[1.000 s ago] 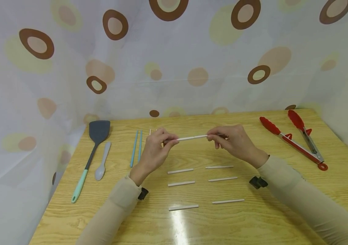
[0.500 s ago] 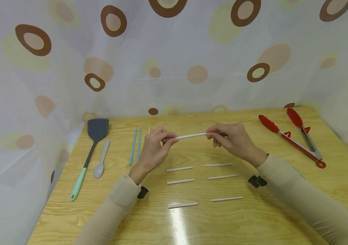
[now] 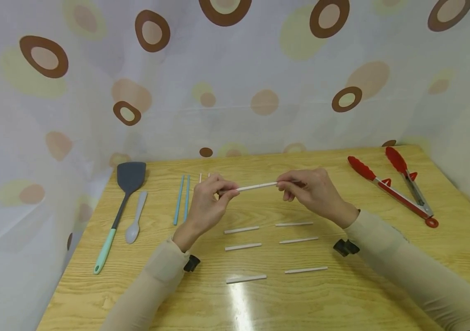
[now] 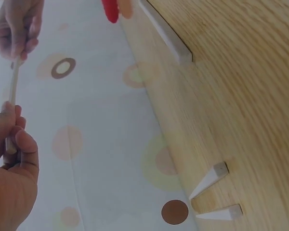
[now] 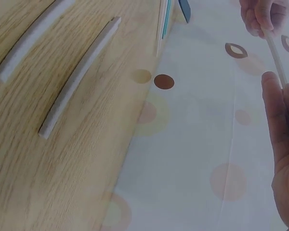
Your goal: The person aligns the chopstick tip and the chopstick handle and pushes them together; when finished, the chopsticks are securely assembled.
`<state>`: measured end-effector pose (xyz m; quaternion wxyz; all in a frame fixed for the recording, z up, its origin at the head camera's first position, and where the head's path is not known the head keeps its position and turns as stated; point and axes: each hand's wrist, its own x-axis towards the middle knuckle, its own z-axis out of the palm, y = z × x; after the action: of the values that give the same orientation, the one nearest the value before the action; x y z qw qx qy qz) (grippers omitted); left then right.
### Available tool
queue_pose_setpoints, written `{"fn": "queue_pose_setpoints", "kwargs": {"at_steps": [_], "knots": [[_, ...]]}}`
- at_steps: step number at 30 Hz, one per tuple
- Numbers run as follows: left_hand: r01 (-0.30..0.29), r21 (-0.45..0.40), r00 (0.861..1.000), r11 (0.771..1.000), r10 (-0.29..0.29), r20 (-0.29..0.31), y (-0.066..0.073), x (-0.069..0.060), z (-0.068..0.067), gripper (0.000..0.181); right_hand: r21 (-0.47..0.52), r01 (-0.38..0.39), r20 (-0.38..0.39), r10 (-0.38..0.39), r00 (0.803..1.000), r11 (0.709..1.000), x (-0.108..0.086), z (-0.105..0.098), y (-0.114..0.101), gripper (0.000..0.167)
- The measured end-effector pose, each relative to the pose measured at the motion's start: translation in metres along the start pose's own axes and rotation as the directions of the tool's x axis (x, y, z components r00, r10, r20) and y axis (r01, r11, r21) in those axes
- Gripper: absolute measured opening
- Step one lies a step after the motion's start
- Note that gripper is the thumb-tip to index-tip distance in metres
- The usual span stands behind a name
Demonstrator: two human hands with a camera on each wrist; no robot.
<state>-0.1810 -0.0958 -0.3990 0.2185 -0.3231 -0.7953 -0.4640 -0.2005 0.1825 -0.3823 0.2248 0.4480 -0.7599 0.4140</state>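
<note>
In the head view, a slim white chopstick (image 3: 257, 186) is held level above the table. My left hand (image 3: 207, 202) pinches its left end between thumb and fingers. At the right end, the thumb and fingers of my right hand (image 3: 312, 191) pinch it. Its outer ends are hidden in the hands. Both wrist views also show the chopstick (image 4: 14, 86) stretched between the two hands. Below them on the table lie two columns of short white stick pieces, among them a left piece (image 3: 243, 247) and a right piece (image 3: 298, 240).
On the left lie a spatula (image 3: 131, 177), a grey spoon (image 3: 133, 232) and two blue chopsticks (image 3: 179, 200). Two white sticks (image 4: 211, 179) lie partly behind my left hand in the head view. Red-tipped tongs (image 3: 404, 197) rest spread at the right. A patterned curtain (image 3: 235, 92) hangs behind the table.
Both hands keep their pinch on the chopstick at nearly the same place. The head view has shifted slightly; the things on the table have not moved.
</note>
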Motion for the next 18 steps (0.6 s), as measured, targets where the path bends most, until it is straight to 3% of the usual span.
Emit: {"fn": "queue_pose_setpoints", "kwargs": {"at_steps": [12, 18], "knots": [[-0.006, -0.031, 1.0, 0.999, 0.005, -0.023, -0.0022, 0.0019, 0.0012, 0.005, -0.011, -0.016, -0.038, 0.016, 0.999, 1.0, -0.0027, 0.0061, -0.0008, 0.022], [0.02, -0.017, 1.0, 1.0, -0.02, -0.004, -0.0026, 0.001, -0.0048, 0.006, -0.007, 0.025, -0.023, -0.025, 0.999, 1.0, 0.001, 0.0088, 0.0, 0.026]]}}
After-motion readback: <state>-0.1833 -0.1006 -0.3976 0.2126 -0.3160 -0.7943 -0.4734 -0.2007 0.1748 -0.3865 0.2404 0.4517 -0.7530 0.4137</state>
